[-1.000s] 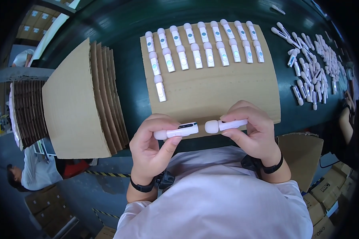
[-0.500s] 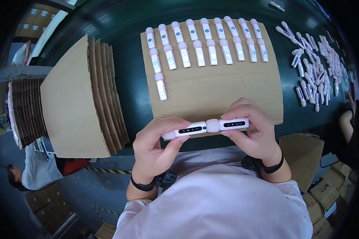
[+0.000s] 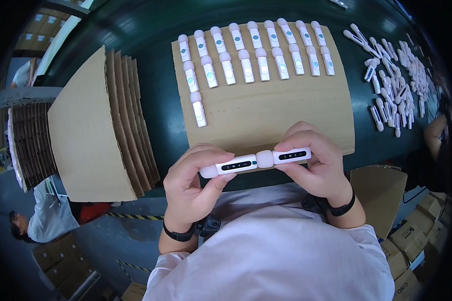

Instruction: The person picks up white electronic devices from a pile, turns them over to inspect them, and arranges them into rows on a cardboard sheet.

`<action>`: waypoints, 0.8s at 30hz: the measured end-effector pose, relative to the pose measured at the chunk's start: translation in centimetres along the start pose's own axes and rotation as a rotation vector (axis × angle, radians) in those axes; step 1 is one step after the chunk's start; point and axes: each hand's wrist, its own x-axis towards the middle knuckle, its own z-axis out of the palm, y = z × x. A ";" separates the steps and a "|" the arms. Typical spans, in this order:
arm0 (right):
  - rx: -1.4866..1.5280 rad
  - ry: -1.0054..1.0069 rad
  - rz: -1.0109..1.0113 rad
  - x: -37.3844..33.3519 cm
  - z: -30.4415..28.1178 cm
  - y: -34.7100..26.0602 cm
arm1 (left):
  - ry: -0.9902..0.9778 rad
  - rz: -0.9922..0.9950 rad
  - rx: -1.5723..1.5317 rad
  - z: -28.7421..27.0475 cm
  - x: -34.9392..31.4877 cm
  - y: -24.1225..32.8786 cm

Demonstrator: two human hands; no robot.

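My left hand [image 3: 192, 183] pinches a small white wand massager [image 3: 237, 164] between thumb and fingers, its rounded head toward the left. A second wand massager [image 3: 292, 155] is gripped by my right hand [image 3: 320, 160] at its far right end. Both lie nearly level in one line, black button panels facing up; the right one's round head [image 3: 264, 158] meets or nearly meets the left one's end. Beyond my hands, a cardboard sheet [image 3: 266, 110] carries two full rows of similar massagers and a single massager [image 3: 198, 110] starting a third row at the left.
A stack of cardboard sheets [image 3: 83, 130] stands at the left of the dark green table [image 3: 160, 95]. Loose massagers [image 3: 397, 95] are heaped at the right, near another person's arm [image 3: 433, 133]. An open carton [image 3: 379, 195] sits below the table edge at right. Another person [image 3: 50, 215] is at left.
Both hands still hold the two massagers in the same grip. The whole view has shifted slightly, with the table things appearing a little further left.
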 end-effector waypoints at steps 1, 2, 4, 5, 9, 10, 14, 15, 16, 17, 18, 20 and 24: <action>-0.003 0.000 -0.001 0.0 0.0 0.0 | 0.001 0.001 -0.004 0.0 0.0 0.0; -0.005 -0.001 -0.003 0.0 0.0 0.0 | 0.002 0.003 -0.007 0.0 0.0 -0.1; 0.001 0.002 0.003 -0.1 0.0 0.0 | 0.004 -0.001 -0.009 0.1 0.0 0.0; 0.008 0.004 0.008 -0.1 0.0 0.0 | 0.005 -0.005 -0.009 0.1 0.0 0.0; 0.025 0.009 0.019 -0.2 0.0 0.1 | 0.024 -0.006 -0.011 0.3 0.1 0.2; 0.030 0.011 0.022 -0.2 0.0 0.1 | 0.033 -0.005 -0.012 0.4 0.1 0.2; 0.036 -0.016 -0.032 -0.1 -0.4 0.1 | 0.029 0.017 0.003 0.5 0.3 0.2; 0.036 -0.016 -0.032 -0.1 -0.2 0.1 | 0.029 0.016 0.003 0.5 0.4 0.2; 0.126 0.040 -0.004 -0.2 0.2 0.1 | 0.013 0.009 0.041 0.6 0.5 0.3; 0.216 0.097 0.023 -0.3 0.5 0.0 | -0.003 0.001 0.078 0.7 0.7 0.5; 0.307 0.152 0.050 -0.3 0.7 0.0 | -0.017 -0.006 0.117 0.8 0.8 0.6; 0.306 0.150 0.061 -0.4 0.5 -0.1 | -0.025 0.020 0.133 0.9 1.0 0.3; 0.259 0.106 0.103 -0.1 -0.5 -0.6 | -0.036 0.049 0.131 1.1 0.9 -0.6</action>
